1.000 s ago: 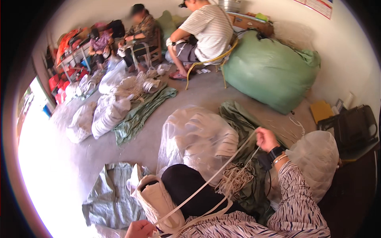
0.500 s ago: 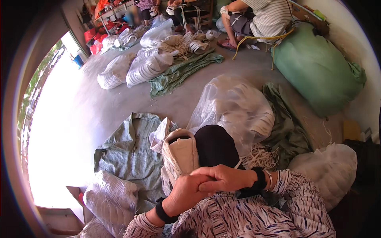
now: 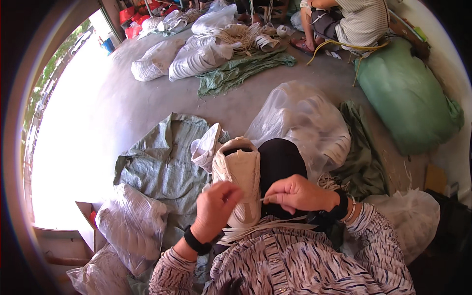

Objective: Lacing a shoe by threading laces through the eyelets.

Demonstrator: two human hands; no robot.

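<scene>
A cream shoe upper (image 3: 241, 172) rests on my lap against my black-clad knee (image 3: 281, 162). My left hand (image 3: 215, 209) curls against its lower left side, fingers bent on the material. My right hand (image 3: 297, 193) pinches the tip of a pale lace (image 3: 265, 199) and holds it at the shoe's right edge. More pale laces (image 3: 255, 231) lie across my patterned sleeves below the shoe.
A clear plastic bag of white pieces (image 3: 300, 123) lies beyond my knee. A green sack (image 3: 405, 98) sits at the right, with a seated person (image 3: 354, 19) behind it. Green cloth (image 3: 162, 157) and other filled bags (image 3: 130, 223) lie on the grey floor to the left.
A second ago my right hand was raised, pulling long laces. The hands then met over the lap. Now they are apart at the shoe, the right pinching a lace tip.
</scene>
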